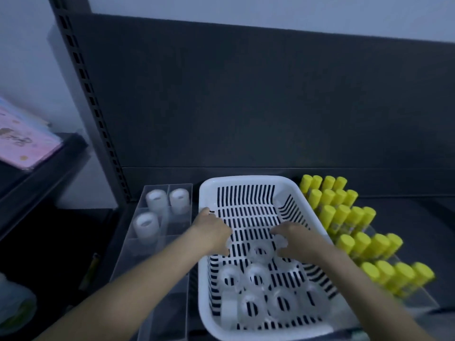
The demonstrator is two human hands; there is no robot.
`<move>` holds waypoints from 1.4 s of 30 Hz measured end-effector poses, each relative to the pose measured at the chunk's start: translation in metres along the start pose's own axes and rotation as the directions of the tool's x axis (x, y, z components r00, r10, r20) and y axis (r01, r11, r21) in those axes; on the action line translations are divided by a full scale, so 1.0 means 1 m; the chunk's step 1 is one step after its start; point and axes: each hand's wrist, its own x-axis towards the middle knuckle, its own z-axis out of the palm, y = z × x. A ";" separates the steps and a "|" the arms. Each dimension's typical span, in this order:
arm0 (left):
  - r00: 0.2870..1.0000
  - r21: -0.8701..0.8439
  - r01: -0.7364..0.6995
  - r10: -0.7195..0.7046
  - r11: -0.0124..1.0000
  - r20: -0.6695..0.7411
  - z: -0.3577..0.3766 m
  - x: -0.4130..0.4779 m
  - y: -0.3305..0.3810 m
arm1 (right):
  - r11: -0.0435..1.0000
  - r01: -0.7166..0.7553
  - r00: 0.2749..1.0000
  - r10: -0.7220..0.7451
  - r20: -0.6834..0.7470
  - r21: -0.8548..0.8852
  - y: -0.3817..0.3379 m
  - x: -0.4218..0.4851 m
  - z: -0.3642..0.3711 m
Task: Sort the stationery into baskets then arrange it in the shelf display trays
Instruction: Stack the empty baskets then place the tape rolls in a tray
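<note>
Head view: both my hands reach into the white slotted basket (pixel 206 193). My right hand (pixel 294 238) curls round a clear tape roll (pixel 280 241); my left hand (pixel 211 231) is curled too, but I cannot tell if it holds one. More loose tape rolls (pixel 257 276) lie at six o'clock from my hands. A clear tray (pixel 176 225) stands at the basket's nine o'clock, glue sticks (pixel 354 217) at three.

Setting was a stationery shop. Dark shelving (pixel 246 107) with a slotted upright (pixel 94 112) held a clear divided tray (pixel 179 226) and tiered yellow-capped sticks (pixel 344 217).
</note>
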 end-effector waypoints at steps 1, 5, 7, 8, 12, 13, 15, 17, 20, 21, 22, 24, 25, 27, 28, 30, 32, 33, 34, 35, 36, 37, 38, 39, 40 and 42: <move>1.000 0.000 -0.002 0.002 1.000 0.028 0.001 0.003 0.002 | 1.000 0.004 1.000 -0.005 0.021 0.013 0.002 -0.001 0.002; 0.998 -0.318 -0.009 -0.011 0.948 -0.062 0.002 0.010 0.007 | 0.995 -0.029 0.998 0.024 0.061 0.091 0.006 0.001 0.005; 0.991 -0.547 -0.016 -0.059 0.837 -0.119 0.002 0.016 0.012 | 0.994 -0.008 1.000 0.006 0.020 0.109 0.007 0.008 0.004; 0.988 -0.632 -0.031 -0.073 0.775 -0.138 0.003 0.020 0.015 | 0.992 0.011 1.000 -0.009 -0.014 0.125 0.008 0.012 0.005; 0.995 -0.781 -0.045 -0.039 0.623 -0.089 0.003 0.033 0.027 | 0.972 0.065 0.990 -0.034 -0.139 0.225 0.015 0.021 0.008; 0.998 -0.777 -0.033 -0.019 0.629 -0.057 0.003 0.036 0.029 | 0.965 0.062 0.983 -0.015 -0.185 0.254 0.017 0.022 0.008; 1.000 -0.743 -0.020 0.019 0.669 -0.010 0.003 0.041 0.033 | 0.963 0.036 0.965 0.037 -0.261 0.266 0.020 0.026 0.006; 0.999 -0.700 -0.031 0.052 0.714 0.010 0.002 0.046 0.039 | 0.967 -0.014 0.966 0.078 -0.246 0.254 0.021 0.032 0.004; 0.994 -0.657 -0.035 0.095 0.753 0.056 0.000 0.049 0.043 | 0.981 -0.046 0.987 0.074 -0.145 0.190 0.017 0.041 0.006; 0.991 -0.644 -0.037 0.109 0.764 0.072 -0.001 0.050 0.041 | 0.981 -0.052 0.988 0.078 -0.134 0.186 0.017 0.044 0.008; 0.989 -0.636 -0.041 0.123 0.771 0.085 -0.002 0.050 0.040 | 0.975 -0.063 0.986 0.094 -0.136 0.213 0.016 0.047 0.009; 0.983 -0.636 -0.047 0.147 0.771 0.106 -0.005 0.051 0.036 | 0.963 -0.081 0.978 0.127 -0.164 0.258 0.017 0.050 0.012; 0.980 -0.634 -0.044 0.156 0.772 0.122 -0.007 0.051 0.036 | 0.961 -0.088 0.976 0.137 -0.172 0.263 0.017 0.050 0.012; 0.975 -0.599 -0.033 0.158 0.800 0.158 -0.011 0.051 0.039 | 0.960 -0.088 0.973 0.140 -0.183 0.267 0.017 0.052 0.013; 0.974 -0.573 -0.032 0.153 0.819 0.164 -0.012 0.051 0.042 | 0.959 -0.087 0.971 0.141 -0.191 0.269 0.017 0.052 0.013; 0.980 -0.535 -0.044 0.140 0.843 0.141 -0.013 0.053 0.048 | 0.958 -0.088 0.969 0.146 -0.198 0.273 0.017 0.053 0.013; 0.987 -0.532 -0.054 0.126 0.845 0.101 -0.012 0.054 0.050 | 0.954 -0.090 0.967 0.153 -0.205 0.285 0.018 0.054 0.013; 0.989 -0.540 -0.056 0.119 0.840 0.082 -0.012 0.054 0.050 | 0.952 -0.091 0.964 0.158 -0.215 0.293 0.019 0.054 0.013; 0.992 -0.547 -0.057 0.110 0.835 0.064 -0.012 0.053 0.048 | 0.948 -0.091 0.959 0.165 -0.229 0.304 0.018 0.054 0.012; 0.994 -0.553 -0.055 0.097 0.831 0.047 -0.012 0.052 0.046 | 0.942 -0.089 0.953 0.174 -0.248 0.323 0.018 0.054 0.011; 0.996 -0.558 -0.052 0.081 0.828 0.027 -0.011 0.051 0.043 | 0.935 -0.086 0.947 0.184 -0.264 0.345 0.018 0.053 0.010; 0.998 -0.569 -0.051 0.064 0.821 0.003 -0.011 0.050 0.040 | 0.926 -0.079 0.940 0.193 -0.281 0.369 0.018 0.053 0.009; 0.999 -0.590 -0.049 0.041 0.806 -0.027 -0.011 0.048 0.036 | 0.918 -0.064 0.931 0.196 -0.308 0.392 0.018 0.052 0.007; 0.998 -0.624 -0.044 0.012 0.780 -0.056 -0.011 0.046 0.032 | 0.909 -0.043 0.922 0.196 -0.335 0.414 0.018 0.050 0.006; 0.996 -0.662 -0.042 -0.020 0.749 -0.086 -0.013 0.043 0.027 | 0.900 -0.019 0.912 0.195 -0.362 0.435 0.017 0.049 0.004; 0.984 -0.723 -0.051 -0.089 0.689 -0.154 -0.018 0.035 0.014 | 0.873 0.017 0.895 0.204 -0.397 0.487 0.014 0.047 0.000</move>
